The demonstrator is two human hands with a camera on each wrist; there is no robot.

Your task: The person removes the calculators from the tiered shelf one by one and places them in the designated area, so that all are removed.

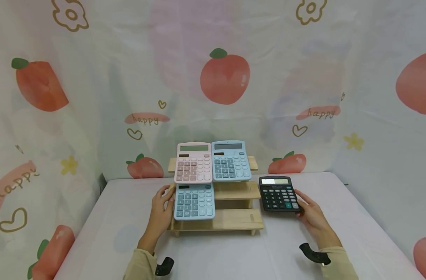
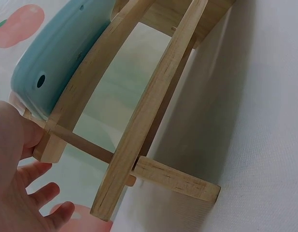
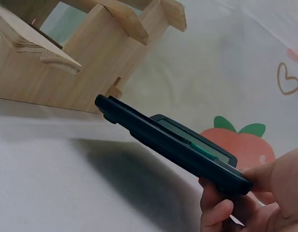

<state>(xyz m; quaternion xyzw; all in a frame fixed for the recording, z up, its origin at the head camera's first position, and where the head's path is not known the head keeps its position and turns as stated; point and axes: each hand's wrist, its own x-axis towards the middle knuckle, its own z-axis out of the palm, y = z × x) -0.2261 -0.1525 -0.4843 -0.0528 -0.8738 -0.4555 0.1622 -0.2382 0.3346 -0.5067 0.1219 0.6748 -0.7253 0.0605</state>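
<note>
My right hand point(image 1: 312, 217) pinches a black calculator point(image 1: 278, 194) by its right edge, thumb above and fingers below. In the right wrist view the black calculator point(image 3: 173, 145) is tilted over the white table, its shadow beneath. My left hand point(image 1: 160, 210) is at the left end of a tiered wooden rack point(image 1: 234, 221), touching a board end, fingers loosely spread in the left wrist view. A pink calculator point(image 1: 193, 163) and a light blue calculator point(image 1: 231, 161) lean side by side on the upper part. Another light blue calculator point(image 1: 194, 202) leans at the lower left.
A white-covered table point(image 1: 234, 256) carries the rack. Printed fabric point(image 1: 184, 77) with fruit and hearts hangs behind and at both sides. A black strap end point(image 1: 314, 254) sticks out from the right wrist, and another point(image 1: 165, 266) from the left.
</note>
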